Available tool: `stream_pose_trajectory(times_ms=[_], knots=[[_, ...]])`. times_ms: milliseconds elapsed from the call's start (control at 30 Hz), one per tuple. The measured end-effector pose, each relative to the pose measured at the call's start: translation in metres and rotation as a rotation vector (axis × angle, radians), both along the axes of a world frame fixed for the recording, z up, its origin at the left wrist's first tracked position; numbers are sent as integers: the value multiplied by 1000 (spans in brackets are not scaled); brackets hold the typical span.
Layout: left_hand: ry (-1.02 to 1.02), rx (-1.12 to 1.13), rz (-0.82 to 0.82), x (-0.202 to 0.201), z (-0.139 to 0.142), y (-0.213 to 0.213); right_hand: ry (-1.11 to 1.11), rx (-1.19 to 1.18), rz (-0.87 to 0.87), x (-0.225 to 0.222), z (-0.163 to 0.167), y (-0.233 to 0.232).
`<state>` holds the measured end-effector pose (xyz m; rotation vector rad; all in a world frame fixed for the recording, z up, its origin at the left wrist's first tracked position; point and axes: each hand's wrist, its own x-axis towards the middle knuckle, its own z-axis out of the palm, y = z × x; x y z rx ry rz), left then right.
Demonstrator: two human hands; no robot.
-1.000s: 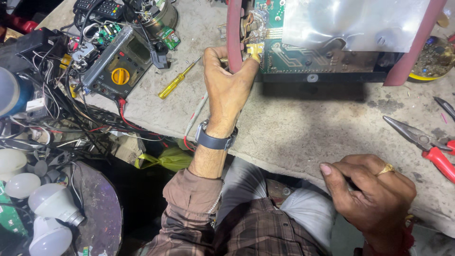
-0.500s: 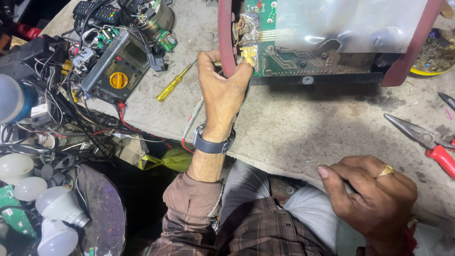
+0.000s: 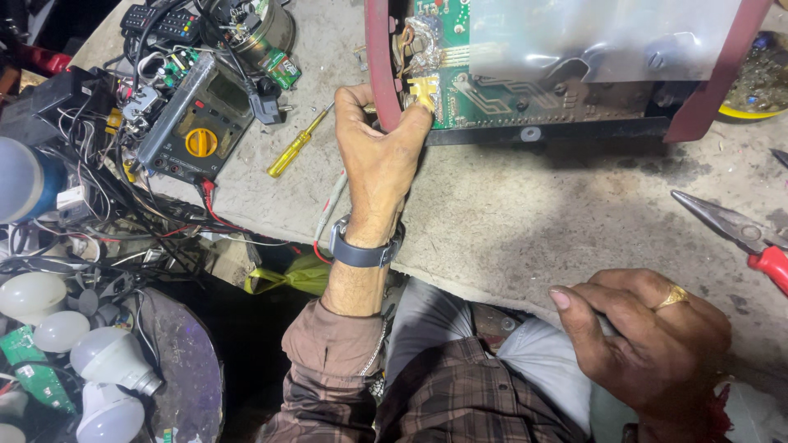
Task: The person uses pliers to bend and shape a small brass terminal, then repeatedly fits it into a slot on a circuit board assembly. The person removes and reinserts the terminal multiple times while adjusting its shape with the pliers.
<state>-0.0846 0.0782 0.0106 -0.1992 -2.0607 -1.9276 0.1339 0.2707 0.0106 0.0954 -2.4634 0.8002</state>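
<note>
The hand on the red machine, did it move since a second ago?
Barely. The left hand keeps its grip on the red frame of the opened machine, thumb by the green circuit board; the whole view has only slid a little, from the head camera moving. The right hand stays closed at the bench edge. The yellow screwdriver, the meter and the red-handled pliers lie where they were.

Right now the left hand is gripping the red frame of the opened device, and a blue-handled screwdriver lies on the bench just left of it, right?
Not quite: in the head view the screwdriver has a yellow handle, not blue. The rest holds: the left hand grips the red frame, and the screwdriver lies on the bench just left of it.
</note>
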Motion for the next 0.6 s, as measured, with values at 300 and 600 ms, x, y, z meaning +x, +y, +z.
stream_pose_trajectory(times_ms=[300, 600], knots=[[-37, 60, -51, 0, 5, -3, 100, 110, 86, 0, -7, 6], [6, 28, -61, -3, 2, 0, 256, 290, 231, 5, -27, 26]])
